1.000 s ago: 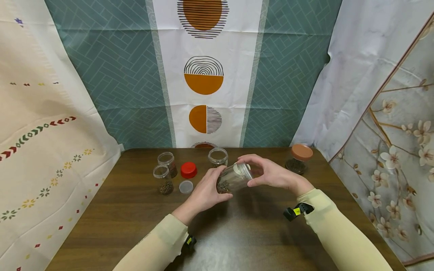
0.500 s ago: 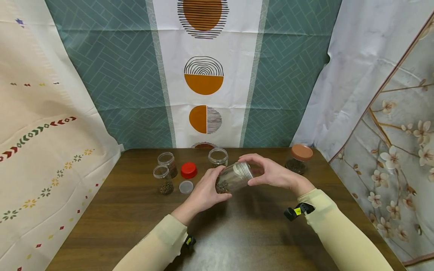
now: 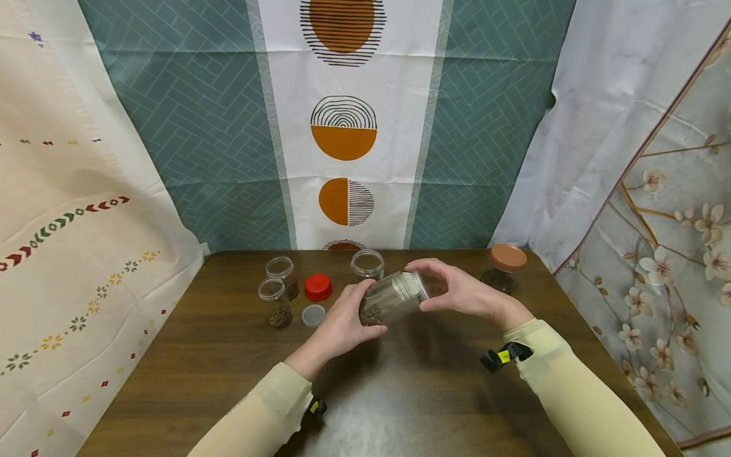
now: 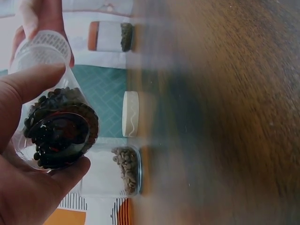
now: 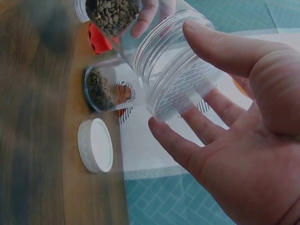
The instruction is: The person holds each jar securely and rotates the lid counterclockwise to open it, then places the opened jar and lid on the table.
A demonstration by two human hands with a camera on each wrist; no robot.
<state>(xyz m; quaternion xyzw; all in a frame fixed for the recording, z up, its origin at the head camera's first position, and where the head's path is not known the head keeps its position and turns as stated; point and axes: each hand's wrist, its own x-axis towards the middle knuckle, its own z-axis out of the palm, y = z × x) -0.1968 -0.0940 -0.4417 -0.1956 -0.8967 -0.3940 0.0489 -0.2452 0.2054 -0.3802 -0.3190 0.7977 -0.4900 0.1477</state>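
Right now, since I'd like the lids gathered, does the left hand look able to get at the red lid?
Probably not without freeing itself: the left hand grips the tilted jar. Otherwise the way looks free, with the red lid close by on the table.

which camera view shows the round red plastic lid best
The head view: the round red plastic lid sits unobstructed there on the brown wooden table. The right wrist view shows only part of it, behind the tilted clear cylindrical jar; the left wrist view shows none of it.
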